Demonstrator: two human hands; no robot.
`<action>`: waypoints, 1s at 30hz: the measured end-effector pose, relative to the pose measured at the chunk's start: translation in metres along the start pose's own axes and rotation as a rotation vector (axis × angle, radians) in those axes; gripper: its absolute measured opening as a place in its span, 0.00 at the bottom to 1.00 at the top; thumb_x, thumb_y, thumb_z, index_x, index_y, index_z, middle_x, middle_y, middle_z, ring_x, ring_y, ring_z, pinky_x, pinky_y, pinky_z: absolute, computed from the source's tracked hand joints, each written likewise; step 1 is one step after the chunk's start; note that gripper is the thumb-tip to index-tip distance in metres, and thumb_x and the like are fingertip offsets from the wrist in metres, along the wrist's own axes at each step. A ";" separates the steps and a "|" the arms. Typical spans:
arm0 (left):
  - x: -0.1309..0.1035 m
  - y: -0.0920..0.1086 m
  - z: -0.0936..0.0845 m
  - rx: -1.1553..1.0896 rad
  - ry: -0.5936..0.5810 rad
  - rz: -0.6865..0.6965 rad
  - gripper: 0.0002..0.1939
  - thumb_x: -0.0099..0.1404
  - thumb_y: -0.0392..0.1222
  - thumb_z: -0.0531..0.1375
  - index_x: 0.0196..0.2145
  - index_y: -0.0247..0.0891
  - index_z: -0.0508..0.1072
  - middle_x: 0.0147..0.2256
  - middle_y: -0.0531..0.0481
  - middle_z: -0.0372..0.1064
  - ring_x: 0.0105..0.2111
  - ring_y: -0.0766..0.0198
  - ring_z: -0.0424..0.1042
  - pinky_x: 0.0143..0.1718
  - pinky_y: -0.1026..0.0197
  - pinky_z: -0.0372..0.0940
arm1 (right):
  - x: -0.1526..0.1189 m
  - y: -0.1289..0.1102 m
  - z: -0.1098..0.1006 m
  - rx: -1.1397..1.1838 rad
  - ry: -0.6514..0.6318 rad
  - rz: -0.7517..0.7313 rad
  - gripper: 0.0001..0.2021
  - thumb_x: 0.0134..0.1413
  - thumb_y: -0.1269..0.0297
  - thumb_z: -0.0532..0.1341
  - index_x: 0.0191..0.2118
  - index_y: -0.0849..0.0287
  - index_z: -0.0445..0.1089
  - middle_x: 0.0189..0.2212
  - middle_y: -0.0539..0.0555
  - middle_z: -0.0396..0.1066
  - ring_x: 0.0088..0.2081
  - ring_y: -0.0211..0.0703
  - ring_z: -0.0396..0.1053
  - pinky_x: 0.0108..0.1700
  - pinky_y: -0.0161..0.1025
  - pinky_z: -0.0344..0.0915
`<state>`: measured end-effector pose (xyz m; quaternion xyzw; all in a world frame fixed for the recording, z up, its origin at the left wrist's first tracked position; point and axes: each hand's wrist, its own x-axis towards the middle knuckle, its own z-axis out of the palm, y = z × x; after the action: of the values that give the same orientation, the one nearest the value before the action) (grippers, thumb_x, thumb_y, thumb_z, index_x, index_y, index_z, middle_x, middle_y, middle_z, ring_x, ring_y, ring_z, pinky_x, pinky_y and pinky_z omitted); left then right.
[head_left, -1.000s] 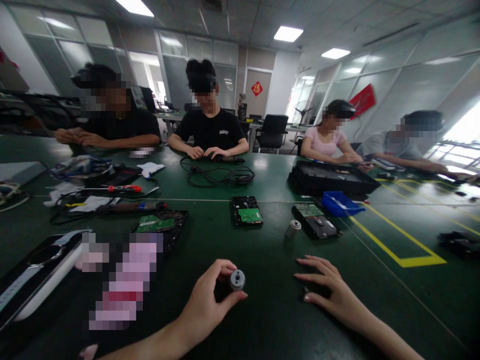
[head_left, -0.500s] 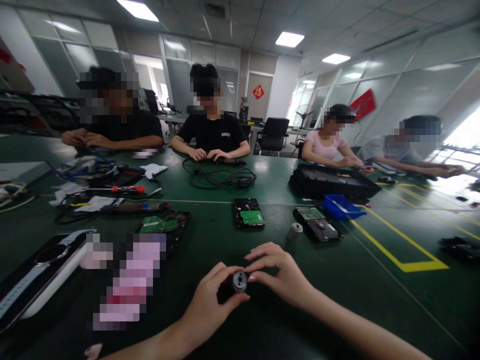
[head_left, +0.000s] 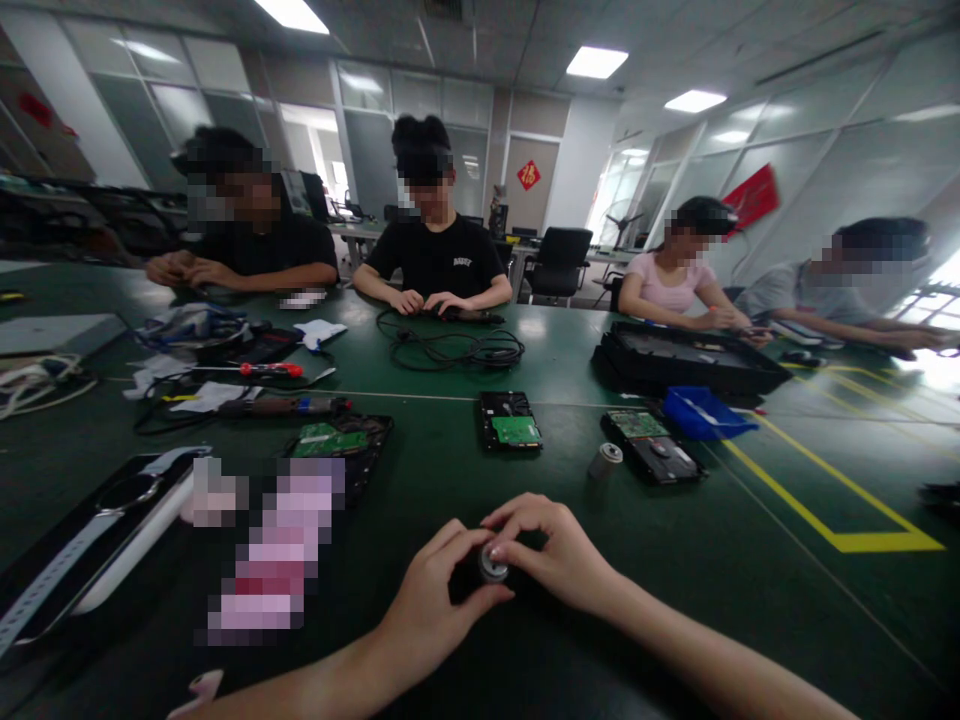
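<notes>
A small metal cylinder [head_left: 491,572] with a round, holed top stands upright in front of me. My left hand [head_left: 431,590] is closed around its left side, thumb in front and fingers behind. Over the top of the cylinder, the thumb and fingertips of my right hand [head_left: 559,555] come together in a pinch. They cover part of the top face, and I cannot make out anything between them. A similar metal cylinder [head_left: 606,462] stands behind my right hand, beside a hard drive [head_left: 660,450] with an exposed circuit board.
Another hard drive [head_left: 511,422] lies ahead. At right are a blue bin [head_left: 709,415] and a black tray [head_left: 690,360]. To the left lie a watch [head_left: 124,495], an electric screwdriver [head_left: 277,407] and a red-handled screwdriver [head_left: 270,370]. Several people sit across the green table [head_left: 420,450].
My right hand has moved from beside the cylinder onto its top, and its fingers have closed together. My left hand keeps its hold. The whole view has shifted slightly.
</notes>
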<state>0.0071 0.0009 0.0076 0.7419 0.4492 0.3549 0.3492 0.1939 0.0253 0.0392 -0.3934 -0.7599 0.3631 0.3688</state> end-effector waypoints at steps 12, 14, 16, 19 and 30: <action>-0.008 0.002 -0.005 -0.011 0.208 0.121 0.19 0.59 0.40 0.66 0.47 0.43 0.68 0.48 0.45 0.70 0.48 0.53 0.69 0.51 0.50 0.64 | -0.018 0.011 0.013 0.344 -0.015 0.058 0.12 0.64 0.59 0.50 0.45 0.58 0.64 0.42 0.55 0.68 0.46 0.46 0.67 0.50 0.43 0.63; -0.006 0.003 -0.007 0.000 0.214 0.105 0.14 0.60 0.40 0.66 0.43 0.42 0.70 0.45 0.46 0.73 0.49 0.52 0.70 0.53 0.47 0.61 | -0.022 0.010 0.017 0.322 -0.124 0.049 0.16 0.56 0.65 0.56 0.50 0.58 0.62 0.46 0.56 0.66 0.49 0.47 0.65 0.52 0.45 0.62; -0.003 0.005 -0.008 0.002 0.206 0.074 0.15 0.59 0.39 0.67 0.43 0.42 0.70 0.41 0.48 0.75 0.48 0.52 0.71 0.54 0.46 0.61 | -0.024 0.009 0.020 0.258 -0.156 0.033 0.23 0.48 0.72 0.60 0.51 0.58 0.60 0.47 0.55 0.65 0.50 0.47 0.64 0.53 0.45 0.62; 0.003 0.011 -0.008 -0.005 0.182 0.048 0.12 0.57 0.36 0.67 0.40 0.42 0.72 0.41 0.49 0.75 0.43 0.55 0.74 0.49 0.51 0.65 | -0.024 0.012 0.025 0.155 -0.105 0.016 0.22 0.45 0.74 0.64 0.48 0.57 0.61 0.43 0.53 0.66 0.43 0.43 0.66 0.47 0.40 0.65; -0.018 0.015 -0.081 0.298 0.341 0.013 0.05 0.61 0.44 0.64 0.33 0.42 0.77 0.35 0.50 0.74 0.36 0.57 0.77 0.39 0.57 0.70 | -0.022 0.014 0.026 0.086 -0.106 0.076 0.15 0.52 0.68 0.65 0.46 0.57 0.63 0.42 0.53 0.70 0.43 0.44 0.70 0.48 0.41 0.67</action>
<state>-0.0607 -0.0044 0.0567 0.7173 0.5444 0.4073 0.1523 0.1857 0.0054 0.0093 -0.3860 -0.7465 0.4296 0.3305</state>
